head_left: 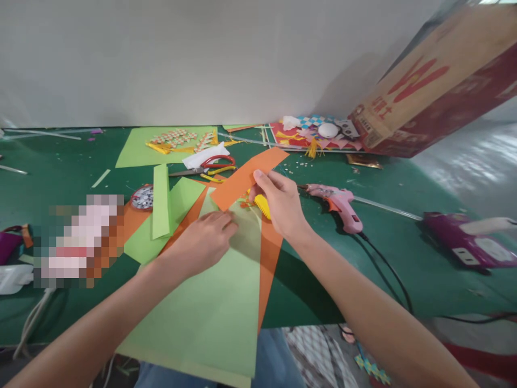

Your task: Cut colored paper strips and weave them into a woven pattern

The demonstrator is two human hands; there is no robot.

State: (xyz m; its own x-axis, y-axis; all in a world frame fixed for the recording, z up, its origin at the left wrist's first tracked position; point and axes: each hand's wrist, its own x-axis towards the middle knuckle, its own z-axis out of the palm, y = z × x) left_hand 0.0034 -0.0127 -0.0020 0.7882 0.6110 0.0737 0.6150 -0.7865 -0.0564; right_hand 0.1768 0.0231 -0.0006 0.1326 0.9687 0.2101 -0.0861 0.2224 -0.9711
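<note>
My right hand [283,202] pinches an orange paper strip [246,175] between thumb and fingers, holding it tilted above the sheets. Just below the strip's lower end, my left hand [208,237] has its fingers curled in; what they hold, if anything, is hidden. Beneath both hands lies a large light green paper sheet [202,318], partly over an orange sheet [270,264]. A folded green paper strip [160,202] stands left of my left hand. A yellow ridged object [262,206] shows partly behind my right hand.
Red-handled scissors [218,161] lie beyond the hands, near woven paper pieces [177,138]. A pink glue gun [335,202] trails its cord on the right, near a purple power strip [472,242]. A large box [436,86] leans at back right; a round container [142,198] sits left.
</note>
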